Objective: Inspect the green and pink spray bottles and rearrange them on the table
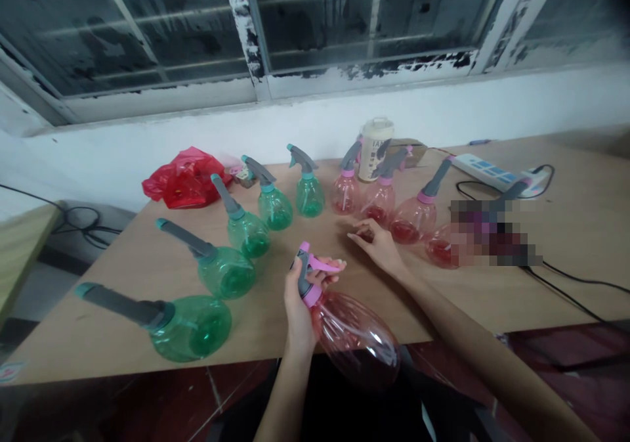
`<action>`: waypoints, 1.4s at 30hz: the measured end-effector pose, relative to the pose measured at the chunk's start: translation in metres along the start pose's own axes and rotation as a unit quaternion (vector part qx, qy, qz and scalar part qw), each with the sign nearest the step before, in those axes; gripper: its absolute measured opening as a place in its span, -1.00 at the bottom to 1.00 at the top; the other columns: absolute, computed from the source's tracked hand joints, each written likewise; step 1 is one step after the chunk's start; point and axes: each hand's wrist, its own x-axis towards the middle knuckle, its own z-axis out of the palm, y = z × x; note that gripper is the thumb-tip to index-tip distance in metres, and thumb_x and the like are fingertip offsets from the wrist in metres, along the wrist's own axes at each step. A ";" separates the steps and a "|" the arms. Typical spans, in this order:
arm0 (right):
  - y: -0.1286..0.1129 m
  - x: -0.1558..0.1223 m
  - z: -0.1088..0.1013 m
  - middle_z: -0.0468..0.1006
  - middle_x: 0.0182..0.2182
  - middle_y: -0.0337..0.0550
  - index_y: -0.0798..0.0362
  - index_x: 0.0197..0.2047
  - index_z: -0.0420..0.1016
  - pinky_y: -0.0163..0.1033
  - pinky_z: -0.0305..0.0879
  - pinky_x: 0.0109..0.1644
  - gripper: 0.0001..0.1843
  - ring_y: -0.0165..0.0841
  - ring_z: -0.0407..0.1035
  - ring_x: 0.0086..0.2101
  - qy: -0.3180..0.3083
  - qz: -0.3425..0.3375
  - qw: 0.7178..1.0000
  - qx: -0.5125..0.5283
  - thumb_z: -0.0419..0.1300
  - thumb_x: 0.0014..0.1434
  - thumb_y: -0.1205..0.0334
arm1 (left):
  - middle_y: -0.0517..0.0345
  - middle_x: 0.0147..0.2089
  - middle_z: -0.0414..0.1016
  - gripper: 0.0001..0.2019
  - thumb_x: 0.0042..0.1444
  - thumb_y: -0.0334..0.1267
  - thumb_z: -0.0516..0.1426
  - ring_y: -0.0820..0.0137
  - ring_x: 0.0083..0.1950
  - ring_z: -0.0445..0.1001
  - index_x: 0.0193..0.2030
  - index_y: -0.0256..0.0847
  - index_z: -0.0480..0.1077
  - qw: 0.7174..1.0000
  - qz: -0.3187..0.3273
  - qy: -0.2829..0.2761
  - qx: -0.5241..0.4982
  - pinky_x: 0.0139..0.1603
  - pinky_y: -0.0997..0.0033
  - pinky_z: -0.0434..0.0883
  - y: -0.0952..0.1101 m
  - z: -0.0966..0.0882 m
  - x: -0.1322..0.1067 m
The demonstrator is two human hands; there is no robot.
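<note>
My left hand [301, 297] is wrapped round the neck of a red spray bottle [359, 337] with a grey and pink trigger head. The bottle is tilted, its round body hanging over the table's front edge. My right hand [377, 242] is above the table beside the standing red bottles, its fingers loosely bent and a little apart, with nothing seen between them. Closest to it are a red spray bottle [377, 204] and another red spray bottle [413, 220]. Left of my hands, several green spray bottles, including a green spray bottle [226, 272], stand in a curved row.
A red plastic bag [189, 178] lies at the back left. Behind the red bottles stands a pale cup [374, 153] with a lid. A white power strip [495, 174] and black cables [566, 291] lie on the right. Windows rise above the white wall [305, 123].
</note>
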 end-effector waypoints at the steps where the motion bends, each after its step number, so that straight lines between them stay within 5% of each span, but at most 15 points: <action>1: 0.000 0.000 0.000 0.53 -0.39 -0.18 0.01 -0.20 0.35 -0.17 0.33 -0.17 -0.72 -0.30 0.44 -0.33 -0.002 -0.001 1.000 0.000 0.18 0.09 0.02 | 0.01 -0.41 0.55 -0.61 0.04 0.05 0.10 0.22 -0.24 0.56 -0.35 -0.31 0.47 1.000 -0.009 -0.004 -0.003 -0.25 0.36 0.43 0.000 0.000 0.002; 7: -0.004 -0.001 -0.001 0.54 -0.38 -0.16 0.01 -0.20 0.35 -0.17 0.33 -0.17 -0.72 -0.30 0.44 -0.34 -0.007 0.007 1.000 -0.005 0.17 0.09 0.02 | -0.04 -0.26 0.58 -0.61 0.07 0.03 0.08 0.16 -0.07 0.53 -0.27 -0.31 0.49 0.998 -0.043 -0.022 -0.028 -0.11 0.30 0.41 0.003 -0.004 0.006; 21: -0.004 -0.001 0.000 0.53 -0.37 -0.15 0.02 -0.21 0.35 -0.17 0.33 -0.16 -0.70 -0.30 0.44 -0.32 -0.003 0.006 1.000 -0.008 0.17 0.08 0.00 | -0.02 -0.23 0.57 -0.69 0.10 -0.04 0.10 0.17 -0.06 0.52 -0.25 -0.27 0.47 0.997 -0.051 -0.028 -0.057 -0.10 0.28 0.42 0.004 -0.007 0.008; 30: -0.004 -0.003 0.000 0.52 -0.38 -0.16 0.02 -0.20 0.34 -0.16 0.33 -0.17 -0.70 -0.30 0.43 -0.34 -0.014 0.000 1.000 -0.007 0.17 0.09 0.00 | 0.21 -0.64 0.37 -0.73 0.02 -0.09 0.13 0.25 -0.32 0.56 -0.53 -0.24 0.38 0.997 -0.047 -0.049 -0.025 -0.18 0.30 0.45 0.012 0.004 -0.006; 36: -0.011 -0.006 -0.003 0.53 -0.35 -0.15 0.01 -0.20 0.37 -0.17 0.34 -0.21 -0.67 -0.30 0.43 -0.36 -0.024 0.011 1.000 0.016 0.18 0.07 -0.04 | 0.05 -0.42 0.55 -0.72 -0.03 -0.05 0.16 0.15 -0.15 0.55 -0.44 -0.26 0.44 0.999 -0.017 -0.049 -0.010 -0.13 0.26 0.43 0.016 0.019 -0.010; 42: -0.054 -0.026 -0.034 0.55 -0.30 -0.19 0.01 -0.26 0.44 -0.18 0.31 -0.13 -0.69 -0.29 0.43 -0.26 -0.079 0.034 0.995 0.049 0.12 0.13 -0.07 | -0.06 -0.22 0.58 -0.71 0.00 -0.11 0.18 0.14 -0.03 0.50 -0.27 -0.33 0.49 0.995 -0.002 -0.096 0.013 -0.01 0.25 0.37 0.021 0.019 -0.006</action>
